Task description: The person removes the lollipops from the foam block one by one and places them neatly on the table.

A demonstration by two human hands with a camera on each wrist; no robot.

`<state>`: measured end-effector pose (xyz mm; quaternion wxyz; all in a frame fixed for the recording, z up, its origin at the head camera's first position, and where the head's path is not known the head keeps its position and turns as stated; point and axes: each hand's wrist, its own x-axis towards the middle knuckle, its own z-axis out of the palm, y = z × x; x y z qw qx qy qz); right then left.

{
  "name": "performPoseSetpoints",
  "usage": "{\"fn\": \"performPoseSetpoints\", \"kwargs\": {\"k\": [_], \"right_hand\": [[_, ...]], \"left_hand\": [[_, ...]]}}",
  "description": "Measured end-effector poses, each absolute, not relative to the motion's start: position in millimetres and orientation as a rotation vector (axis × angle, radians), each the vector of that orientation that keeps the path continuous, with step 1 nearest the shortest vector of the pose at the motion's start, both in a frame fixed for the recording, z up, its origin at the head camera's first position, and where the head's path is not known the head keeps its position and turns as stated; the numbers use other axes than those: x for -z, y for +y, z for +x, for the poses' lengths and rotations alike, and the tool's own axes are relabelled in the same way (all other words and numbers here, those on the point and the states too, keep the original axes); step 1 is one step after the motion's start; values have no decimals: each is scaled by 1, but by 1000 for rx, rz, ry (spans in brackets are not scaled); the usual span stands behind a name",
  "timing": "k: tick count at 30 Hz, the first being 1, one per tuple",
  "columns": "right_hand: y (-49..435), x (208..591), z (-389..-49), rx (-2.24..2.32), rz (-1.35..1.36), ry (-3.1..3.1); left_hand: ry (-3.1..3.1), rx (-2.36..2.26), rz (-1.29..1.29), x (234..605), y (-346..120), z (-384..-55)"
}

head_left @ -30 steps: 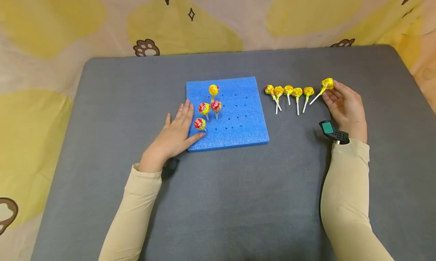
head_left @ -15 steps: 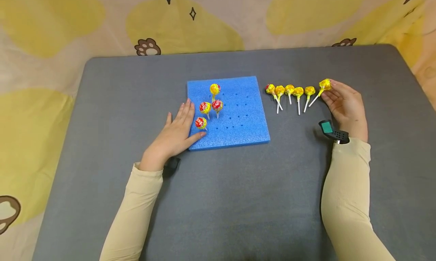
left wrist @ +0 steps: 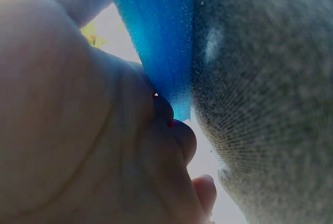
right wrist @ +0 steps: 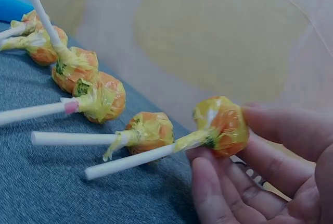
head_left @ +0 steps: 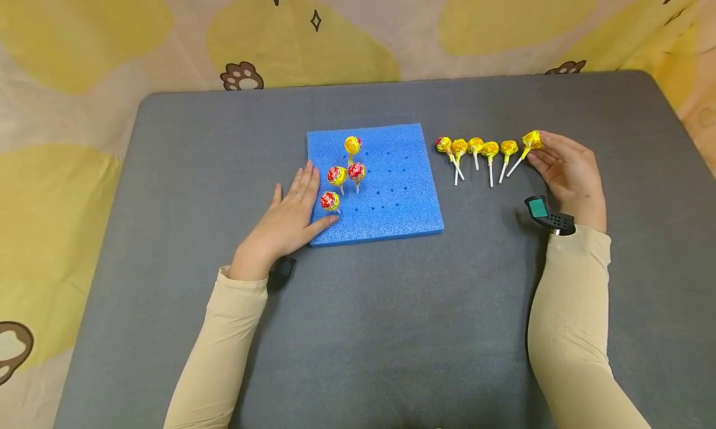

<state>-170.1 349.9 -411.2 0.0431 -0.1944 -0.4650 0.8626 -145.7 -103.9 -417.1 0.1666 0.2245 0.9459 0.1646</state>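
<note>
My right hand pinches the wrapped head of a yellow lollipop between thumb and fingers. The white stick of that lollipop slants down and left, its head lifted a little in the right wrist view. To its left, several more lollipops lie in a row with sticks pointing toward me. My left hand rests along the left edge of a blue foam board, fingers straight and thumb on top at the near corner. Several lollipops stand stick-down in the board's left part.
Small holes dot the middle and right of the foam board. Everything is on a grey table with rounded far corners. A yellow-and-cream patterned cloth hangs behind the table's far edge.
My right hand has shifted slightly left with the lollipop, closer to the row. My left hand stays on the foam board. The lollipops in the board and row look unchanged.
</note>
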Motion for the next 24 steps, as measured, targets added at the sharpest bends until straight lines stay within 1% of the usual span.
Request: {"fn": "performPoseSetpoints", "kwargs": {"k": [8, 13, 24], "right_hand": [[351, 410, -166, -2374, -588, -1746], [349, 412, -171, -2200, -609, -1897], [353, 417, -175, -2181, -642, -1929]], "left_hand": [[2692, -472, 641, 419, -103, -147], [2692, -480, 650, 420, -104, -147], [2694, -490, 661, 421, -104, -148]]}}
